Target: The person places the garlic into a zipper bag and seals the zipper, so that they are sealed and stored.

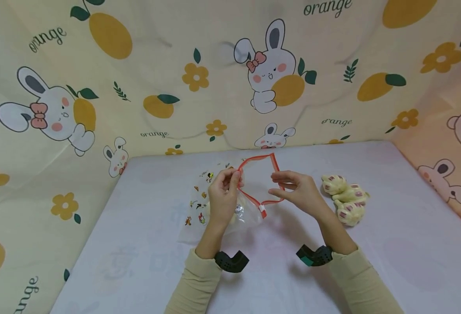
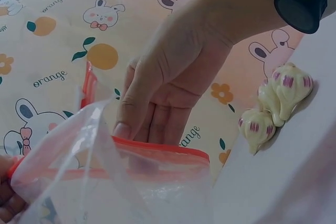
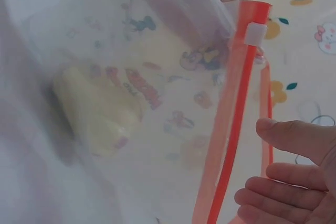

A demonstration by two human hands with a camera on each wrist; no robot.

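The left grip (image 1: 223, 195) pinches the red rim (image 3: 232, 124) of a translucent, cartoon-printed plastic zip bag (image 3: 173, 129) over the white worktop (image 1: 136, 266); the right grip (image 1: 298, 190), fingers extended, is at the rim's other side. Three cream, purple-marked garlic-shaped bulbs (image 1: 350, 207) rest rightward.
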